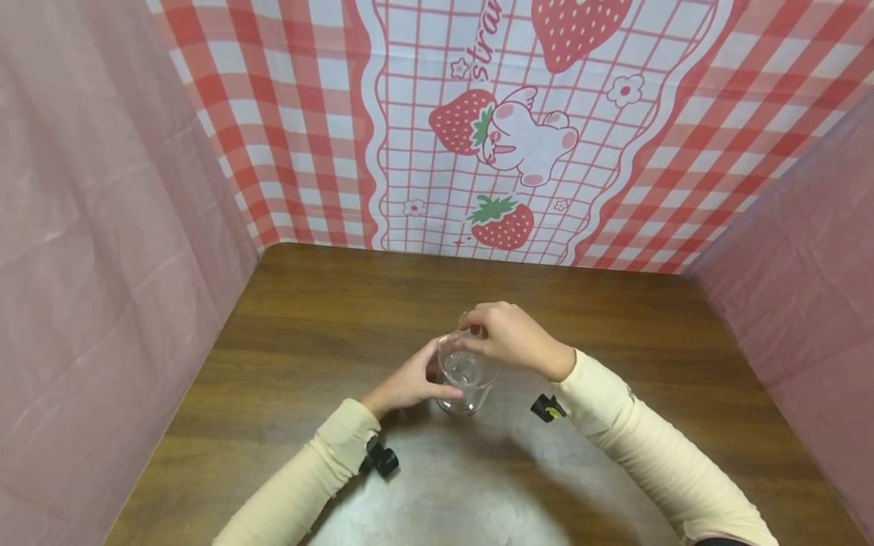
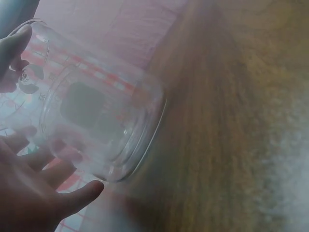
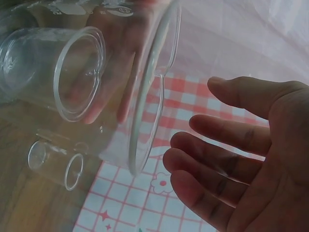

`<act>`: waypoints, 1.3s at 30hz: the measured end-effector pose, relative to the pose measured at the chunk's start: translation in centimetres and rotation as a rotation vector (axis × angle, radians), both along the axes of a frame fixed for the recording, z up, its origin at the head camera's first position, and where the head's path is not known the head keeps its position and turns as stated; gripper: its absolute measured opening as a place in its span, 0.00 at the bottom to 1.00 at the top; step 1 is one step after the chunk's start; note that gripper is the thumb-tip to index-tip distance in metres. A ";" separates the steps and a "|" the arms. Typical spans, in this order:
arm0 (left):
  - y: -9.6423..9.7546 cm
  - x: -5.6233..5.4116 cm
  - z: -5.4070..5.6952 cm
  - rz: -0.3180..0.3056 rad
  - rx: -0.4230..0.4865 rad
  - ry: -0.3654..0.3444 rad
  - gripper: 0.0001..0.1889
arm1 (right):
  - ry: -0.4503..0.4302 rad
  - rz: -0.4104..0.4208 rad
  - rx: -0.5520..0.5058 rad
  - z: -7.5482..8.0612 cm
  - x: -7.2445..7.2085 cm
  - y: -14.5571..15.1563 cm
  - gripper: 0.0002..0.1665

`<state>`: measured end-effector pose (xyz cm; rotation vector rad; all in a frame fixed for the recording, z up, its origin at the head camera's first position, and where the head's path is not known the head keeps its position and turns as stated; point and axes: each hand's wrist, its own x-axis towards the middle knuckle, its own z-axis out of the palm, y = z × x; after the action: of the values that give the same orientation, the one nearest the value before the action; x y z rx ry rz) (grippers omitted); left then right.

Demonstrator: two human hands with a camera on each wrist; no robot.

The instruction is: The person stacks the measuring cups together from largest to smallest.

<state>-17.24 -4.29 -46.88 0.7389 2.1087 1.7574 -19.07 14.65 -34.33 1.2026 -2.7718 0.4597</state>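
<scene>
A large clear glass beaker (image 1: pixel 476 393) stands on the table with a smaller glass beaker (image 3: pixel 77 72) inside it. My left hand (image 1: pixel 412 379) holds the large beaker from its left side, thumb in front and fingers round the back. Over the rim hovers my right hand (image 1: pixel 512 334); the right wrist view shows its fingers loosely bent, holding nothing and apart from the glass. Another small glass beaker (image 3: pixel 55 164) stands on the table beyond the large one. In the head view the right hand hides part of the rim.
The brown wooden table (image 1: pixel 328 318) ends at a red-checked strawberry cloth (image 1: pixel 314 152) at the back. Pink cloths hang along the left (image 1: pixel 116 265) and right sides. A black wrist camera (image 1: pixel 382 458) sits on each sleeve.
</scene>
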 end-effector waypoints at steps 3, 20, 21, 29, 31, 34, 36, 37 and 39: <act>0.3 -0.2 0.0 -0.003 0.002 0.002 0.50 | -0.006 -0.011 -0.010 0.2 -0.1 0.1 0.11; 0.6 -0.4 -0.2 -0.008 0.020 0.016 0.49 | -0.013 -0.028 -0.049 0.1 -1.4 1.0 0.07; 0.6 -0.4 -0.1 -0.008 0.020 0.014 0.49 | -0.017 -0.035 -0.051 0.2 -1.4 1.1 0.07; 0.4 -0.4 -0.2 0.004 -0.003 0.014 0.49 | -0.043 -0.084 -0.062 0.4 -1.6 1.3 0.08; 0.3 -0.4 -0.3 0.007 -0.008 0.012 0.50 | -0.042 -0.091 -0.065 0.4 -1.7 1.3 0.09; 0.3 -0.3 -0.4 0.008 -0.010 0.007 0.51 | -0.044 -0.104 -0.070 0.2 -1.8 1.4 0.09; 0.3 -0.3 -0.4 0.006 -0.009 0.010 0.51 | -0.048 -0.115 -0.073 0.1 -2.0 1.4 0.10; 0.3 -0.3 -0.4 0.006 -0.008 0.012 0.51 | -0.050 -0.119 -0.075 0.1 -2.0 1.5 0.09; 0.3 -0.3 -0.4 0.003 -0.007 0.023 0.50 | -0.052 -0.127 -0.081 0.0 -2.0 1.5 0.09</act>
<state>-17.51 -4.01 -47.24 0.7578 2.1310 1.7509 -21.11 16.11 -34.31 1.0052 -2.8207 0.5926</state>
